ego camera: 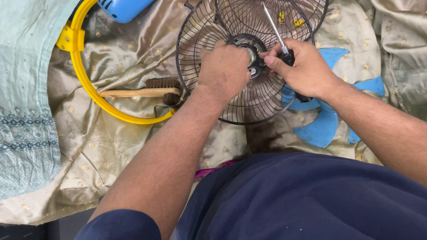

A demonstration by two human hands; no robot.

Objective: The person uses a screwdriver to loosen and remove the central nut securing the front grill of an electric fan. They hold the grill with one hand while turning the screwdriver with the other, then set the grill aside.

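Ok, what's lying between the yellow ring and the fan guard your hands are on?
In the head view, a wooden-handled brush lies between the yellow ring and the fan guard, its bristle end almost at the guard's rim, on the golden cloth.

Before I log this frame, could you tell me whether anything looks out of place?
Nothing is damaged or spilled, but the fan lies in pieces on the cloth: blue blade beside the grille under the left hand; right hand grips a screwdriver.

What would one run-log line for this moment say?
left hand: on hub of near fan grille | right hand: holds screwdriver, tip up | nearby: blue fan blade, brush, yellow ring
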